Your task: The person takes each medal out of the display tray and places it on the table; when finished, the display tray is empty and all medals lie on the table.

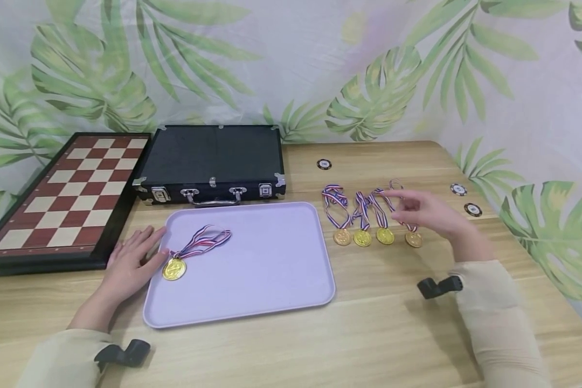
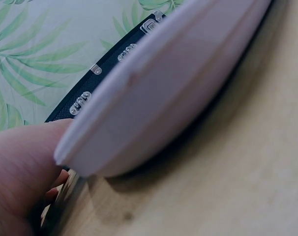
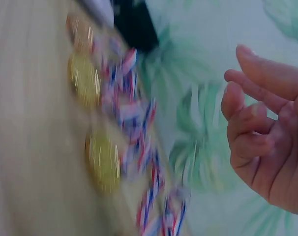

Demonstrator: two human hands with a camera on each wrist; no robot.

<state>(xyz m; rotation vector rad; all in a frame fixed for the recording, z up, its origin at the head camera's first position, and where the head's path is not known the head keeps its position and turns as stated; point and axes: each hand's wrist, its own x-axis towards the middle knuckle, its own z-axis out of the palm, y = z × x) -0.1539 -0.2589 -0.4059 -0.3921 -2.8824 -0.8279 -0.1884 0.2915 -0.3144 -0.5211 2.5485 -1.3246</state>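
Observation:
My left hand (image 1: 131,264) rests at the left side of a lilac tray (image 1: 271,269), its thumb over the rim. In the left wrist view the thumb (image 2: 26,162) touches the tray's edge (image 2: 139,98). A gold medal (image 1: 174,268) with a striped ribbon (image 1: 206,242) lies on the tray near that thumb. Over a row of several medals, my right hand (image 1: 429,213) hovers with loosely bent fingers and nothing in them. Below it lies a bronze-coloured medal (image 1: 414,239), its ribbon partly hidden. Gold medals (image 1: 385,235) (image 1: 362,237) and another bronze-coloured medal (image 1: 341,237) lie leftward.
A black case (image 1: 213,156) stands behind the tray, and a chessboard (image 1: 82,188) lies at the left. Poker chips (image 1: 324,164) (image 1: 458,189) (image 1: 472,209) lie on the wooden table (image 1: 368,334). A leaf-patterned cloth (image 1: 296,64) hangs behind.

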